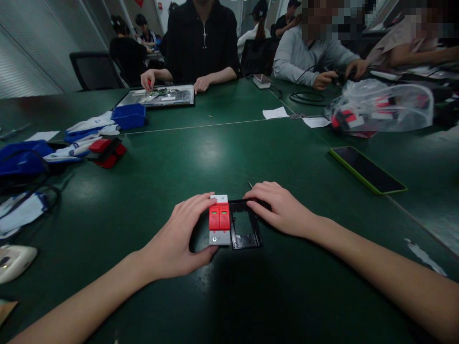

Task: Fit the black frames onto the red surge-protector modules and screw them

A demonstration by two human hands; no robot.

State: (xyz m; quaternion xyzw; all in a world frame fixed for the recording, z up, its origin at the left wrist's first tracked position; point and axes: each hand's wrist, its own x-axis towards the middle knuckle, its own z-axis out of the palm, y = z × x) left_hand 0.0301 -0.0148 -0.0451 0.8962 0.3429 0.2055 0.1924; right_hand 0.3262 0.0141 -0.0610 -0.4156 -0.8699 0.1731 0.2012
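Note:
On the green table in front of me lies a surge protector (219, 219) with two red modules, small green windows and white-grey ends. My left hand (179, 239) grips it from the left, fingers at its far end and thumb at its near end. Right beside it, a black plastic frame (245, 242) with an open middle lies flat. The fingers of my right hand (276, 205) are curled over the frame's far right corner. A thin metal tip (250, 184) sticks out beyond those fingers; the rest of it is hidden.
A green-edged phone (367, 169) lies at right, below a clear plastic bag (387, 107) with red parts. Left are red-and-black blocks (107, 152), gloves (81, 143) and a white mouse (16, 263). Across the table, a person works over an opened flat device (179, 98).

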